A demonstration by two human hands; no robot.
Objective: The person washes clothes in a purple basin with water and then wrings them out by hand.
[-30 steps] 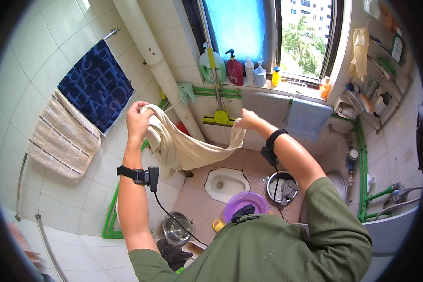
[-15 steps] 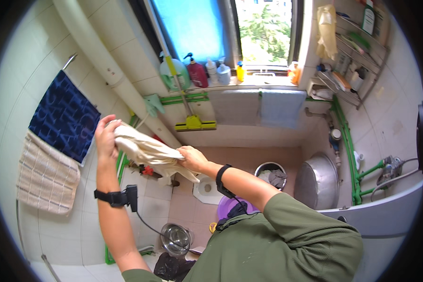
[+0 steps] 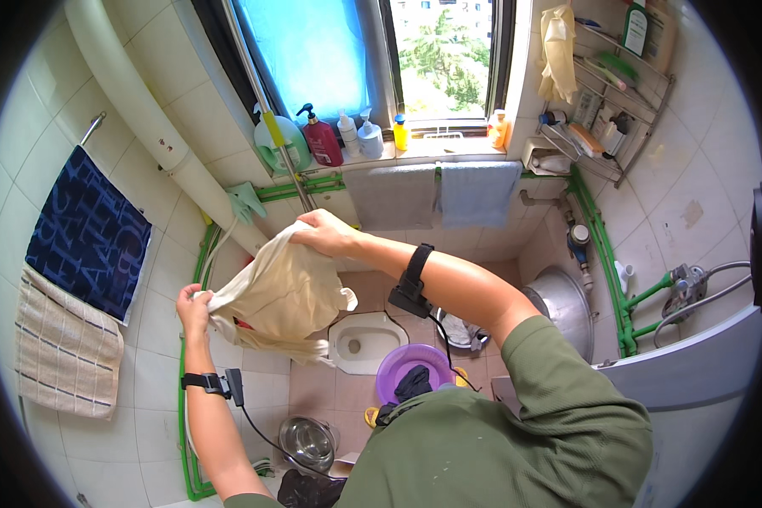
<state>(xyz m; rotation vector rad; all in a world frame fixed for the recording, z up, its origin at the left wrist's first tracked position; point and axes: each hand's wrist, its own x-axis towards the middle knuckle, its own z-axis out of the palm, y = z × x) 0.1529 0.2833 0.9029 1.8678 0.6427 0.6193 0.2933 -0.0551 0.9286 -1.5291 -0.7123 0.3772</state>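
My left grip [image 3: 193, 311] and right grip [image 3: 330, 234] are both clamping edges of the cloth [image 3: 284, 292], left of the frame's centre. I am holding them apart, seemingly so the fabric is hanging spread above the floor [image 3: 313, 391].

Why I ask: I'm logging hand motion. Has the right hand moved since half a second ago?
Yes: the right hand has moved up the picture, now farther above the squat toilet than before.
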